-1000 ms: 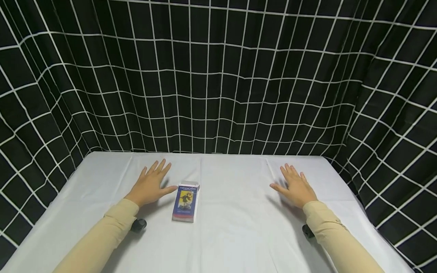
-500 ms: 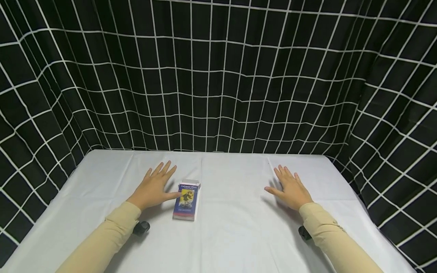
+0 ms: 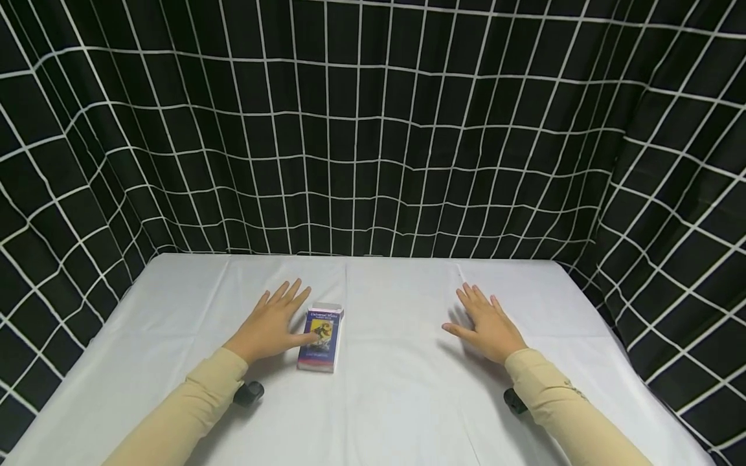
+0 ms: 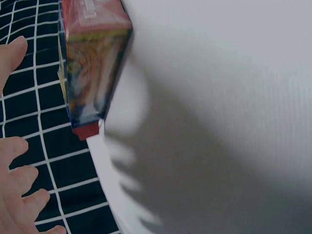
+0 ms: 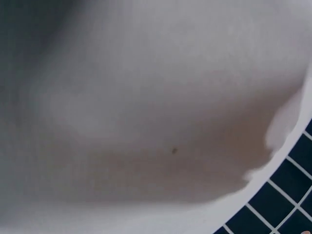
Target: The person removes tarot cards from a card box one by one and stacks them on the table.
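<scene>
A blue tarot card box [image 3: 319,360] with a yellow picture and a pinkish lower edge lies on the white cloth, left of centre. A pale flap shows at its far end. My left hand [image 3: 265,329] is spread beside it, and in the head view the thumb overlaps the picture; whether it touches I cannot tell. In the left wrist view, the box [image 4: 92,68] shows its reddish end and a patterned side, apart from the fingers at the left edge. My right hand [image 3: 489,329], fingers spread, holds nothing above the cloth, casting a shadow.
The white cloth [image 3: 396,401] covers the table. Behind and at both sides hangs a black curtain [image 3: 367,149] with a white grid. A dark wrist camera [image 3: 248,393] sits under the left cuff, and another camera [image 3: 514,401] under the right.
Both hands have moved inward, the left rightward and the right leftward. The left thumb has gone from the box's left edge to over its picture. The box stays in place on the cloth.
</scene>
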Tool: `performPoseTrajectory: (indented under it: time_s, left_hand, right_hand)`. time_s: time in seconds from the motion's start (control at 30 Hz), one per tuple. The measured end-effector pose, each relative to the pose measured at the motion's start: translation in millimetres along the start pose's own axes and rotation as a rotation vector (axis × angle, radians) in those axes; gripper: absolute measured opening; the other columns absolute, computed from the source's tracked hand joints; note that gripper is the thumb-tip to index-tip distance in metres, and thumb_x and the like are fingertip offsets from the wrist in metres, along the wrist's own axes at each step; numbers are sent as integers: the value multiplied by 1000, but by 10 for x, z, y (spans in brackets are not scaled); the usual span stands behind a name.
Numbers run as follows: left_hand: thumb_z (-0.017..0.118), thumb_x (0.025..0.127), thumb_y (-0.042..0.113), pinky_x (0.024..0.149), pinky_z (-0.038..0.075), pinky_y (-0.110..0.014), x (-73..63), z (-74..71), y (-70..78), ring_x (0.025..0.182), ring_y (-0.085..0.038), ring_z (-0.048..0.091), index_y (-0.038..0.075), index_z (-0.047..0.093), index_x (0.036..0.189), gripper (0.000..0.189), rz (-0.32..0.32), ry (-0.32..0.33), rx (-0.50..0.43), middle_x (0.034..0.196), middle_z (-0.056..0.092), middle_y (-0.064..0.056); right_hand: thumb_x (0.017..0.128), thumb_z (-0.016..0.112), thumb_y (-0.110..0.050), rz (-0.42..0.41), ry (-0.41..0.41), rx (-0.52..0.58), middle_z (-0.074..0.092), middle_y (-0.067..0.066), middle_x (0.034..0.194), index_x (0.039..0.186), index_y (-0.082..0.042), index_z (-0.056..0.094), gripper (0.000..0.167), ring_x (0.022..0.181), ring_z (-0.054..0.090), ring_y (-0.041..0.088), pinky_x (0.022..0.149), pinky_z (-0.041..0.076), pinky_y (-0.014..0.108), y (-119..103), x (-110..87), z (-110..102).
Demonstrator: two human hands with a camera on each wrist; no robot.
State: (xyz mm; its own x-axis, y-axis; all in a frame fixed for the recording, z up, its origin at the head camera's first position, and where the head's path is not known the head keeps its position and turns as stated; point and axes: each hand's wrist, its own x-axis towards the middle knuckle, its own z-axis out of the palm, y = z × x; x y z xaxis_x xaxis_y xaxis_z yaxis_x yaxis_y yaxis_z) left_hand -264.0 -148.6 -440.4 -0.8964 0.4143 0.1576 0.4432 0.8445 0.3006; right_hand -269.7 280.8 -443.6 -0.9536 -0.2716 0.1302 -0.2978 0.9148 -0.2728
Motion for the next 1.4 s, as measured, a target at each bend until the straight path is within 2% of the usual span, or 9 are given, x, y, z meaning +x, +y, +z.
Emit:
performPoseTrajectory:
  time_s: [0.2, 0.7, 0.87, 1.07, 1.27, 1.4]
  left_hand:
    - [65, 84, 63, 120, 16, -64, -27, 11, 81, 152, -40, 19, 10, 31, 156, 96, -3, -36, -6, 164, 22, -17]
    - [69, 82, 59, 119, 21, -62, -56, 46, 244, 151, -39, 24, 4, 37, 152, 95, 10, -40, -29, 162, 27, -18]
    - [72, 79, 59, 119, 25, -60, -99, 86, 310, 150, -40, 27, 3, 38, 152, 98, -12, -52, -60, 161, 30, -20]
    - [78, 75, 54, 116, 35, -53, -142, 132, 374, 144, -43, 37, -2, 43, 148, 98, -64, -3, -118, 155, 37, -26]
    - [82, 74, 50, 109, 43, -52, -121, 168, 479, 137, -44, 46, -8, 41, 146, 101, -142, 30, -155, 152, 40, -30]
    - [84, 72, 47, 103, 48, -52, -123, 173, 547, 126, -45, 55, -12, 42, 143, 101, -176, 83, -172, 145, 47, -33]
  right_hand:
    - [91, 57, -60, -17, 6, 22, 23, 21, 163, 154, -1, 31, 91, 153, 16, 39, 123, 8, 57, -42, -46, 43]
    - [91, 57, -59, -40, 0, 31, 24, 21, 163, 154, 0, 30, 90, 152, 19, 39, 124, 12, 54, -162, -49, 11]
    - [91, 58, -60, -46, -9, 55, 26, 20, 162, 154, -1, 31, 91, 152, 20, 38, 124, 13, 54, -222, -95, 35]
    - [90, 60, -59, -66, -5, 84, 26, 20, 162, 154, 0, 32, 91, 152, 21, 37, 124, 15, 53, -304, -128, 87]
    - [89, 63, -56, -72, 8, 110, 27, 21, 162, 153, 1, 34, 90, 152, 21, 38, 123, 17, 54, -373, -137, 96]
    - [89, 63, -57, -65, 8, 139, 26, 20, 163, 154, -1, 32, 91, 152, 21, 37, 124, 17, 52, -418, -147, 92]
